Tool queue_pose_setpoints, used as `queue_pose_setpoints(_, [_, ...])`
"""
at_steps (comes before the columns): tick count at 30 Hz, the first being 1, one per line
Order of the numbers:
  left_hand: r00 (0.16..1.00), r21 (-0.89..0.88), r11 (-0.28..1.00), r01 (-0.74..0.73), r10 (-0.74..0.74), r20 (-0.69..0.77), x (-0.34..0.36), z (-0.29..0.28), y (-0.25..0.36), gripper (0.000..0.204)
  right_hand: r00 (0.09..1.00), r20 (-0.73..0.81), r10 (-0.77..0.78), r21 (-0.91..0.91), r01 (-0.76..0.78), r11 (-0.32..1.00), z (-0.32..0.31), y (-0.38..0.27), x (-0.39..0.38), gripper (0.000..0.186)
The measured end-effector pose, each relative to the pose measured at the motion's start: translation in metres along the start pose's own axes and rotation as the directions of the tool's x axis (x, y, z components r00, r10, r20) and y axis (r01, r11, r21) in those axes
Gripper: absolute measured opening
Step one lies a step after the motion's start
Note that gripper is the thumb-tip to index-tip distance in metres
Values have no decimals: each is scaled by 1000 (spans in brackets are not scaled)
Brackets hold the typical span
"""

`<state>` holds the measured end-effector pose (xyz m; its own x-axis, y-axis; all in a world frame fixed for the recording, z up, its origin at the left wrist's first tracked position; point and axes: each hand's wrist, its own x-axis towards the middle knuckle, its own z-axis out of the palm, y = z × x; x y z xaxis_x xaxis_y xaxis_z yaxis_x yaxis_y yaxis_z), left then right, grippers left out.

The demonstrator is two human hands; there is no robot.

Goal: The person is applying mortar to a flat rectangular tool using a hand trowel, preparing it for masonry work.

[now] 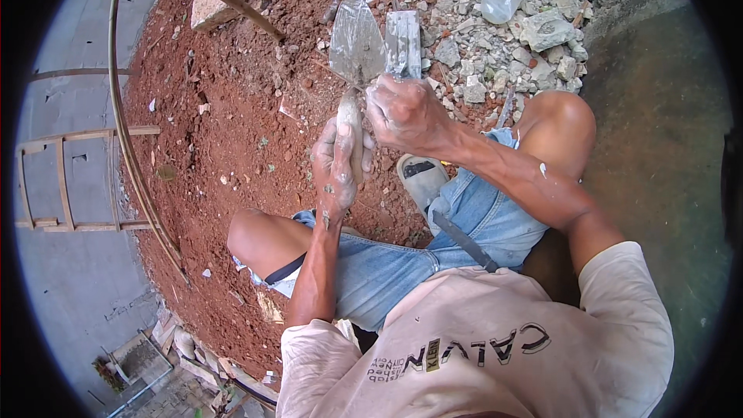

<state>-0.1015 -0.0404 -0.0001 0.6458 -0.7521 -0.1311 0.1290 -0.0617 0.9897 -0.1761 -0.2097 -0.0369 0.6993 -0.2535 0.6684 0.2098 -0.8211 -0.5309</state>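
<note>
Red, crumbly dirt [209,131] covers the ground, and a heap of broken grey and white stones [474,91] lies at the far right. Over the dirt, the left hand [337,161] holds a grey metal trowel with a leaf-shaped blade [356,42]. Its grip is wrapped round the pale, dusty, round handle [350,118]. The right hand [405,112] is a closed fist, with a flat grey tool with a straight end [403,40] poking out the far side, next to the trowel blade. I cannot tell if the fist touches the trowel. The trowel looks stiff, fairly light and hard to break. Smears may make it slippery, so the handle seems the best place to hold, away from the edges.
</note>
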Motion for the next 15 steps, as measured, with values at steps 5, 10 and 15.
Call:
queue_pose_setpoints(5, [999, 30, 999, 21, -23, 37, -1, -1, -3, 47, 998, 20, -54, -6, 55, 998, 0, -1, 3, 25])
queue_pose_setpoints(10, [1000, 125, 992, 10, -9, -5, 2, 4, 1, 37, 997, -5, -81, -57, 80, 995, 1, -4, -3, 23])
queue_pose_setpoints(15, [1000, 27, 1000, 6, -5, -30, 3, -1, -7, 38, 998, 3, 65, 31, -65, 997, -3, -4, 0, 19])
